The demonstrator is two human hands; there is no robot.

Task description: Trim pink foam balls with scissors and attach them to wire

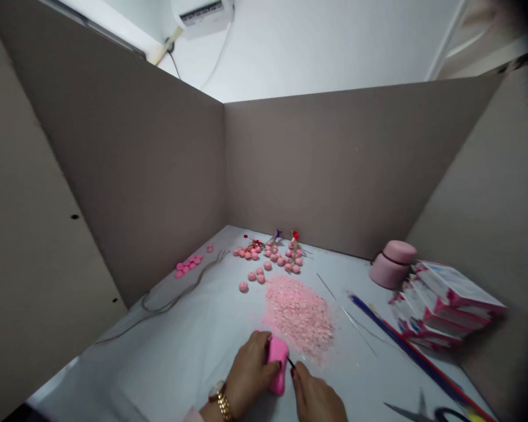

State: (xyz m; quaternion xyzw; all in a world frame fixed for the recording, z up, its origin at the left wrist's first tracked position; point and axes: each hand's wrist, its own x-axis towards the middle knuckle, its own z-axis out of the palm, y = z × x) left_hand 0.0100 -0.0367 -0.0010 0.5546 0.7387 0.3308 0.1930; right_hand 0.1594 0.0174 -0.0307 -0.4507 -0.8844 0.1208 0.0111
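Observation:
My left hand, a gold watch on its wrist, is closed round a pink rounded block at the near edge of the white table. My right hand sits just right of it, fingers pinched on a thin dark needle-like tool whose tip touches the block. A heap of small pink flakes lies right behind the hands. Farther back are several pink beads and little beaded clusters on wires.
Grey cardboard walls enclose the table on three sides. Flat pink discs and a grey cord lie at left. At right are a pink jar, stacked pink-white boxes, long thin rods and scissors.

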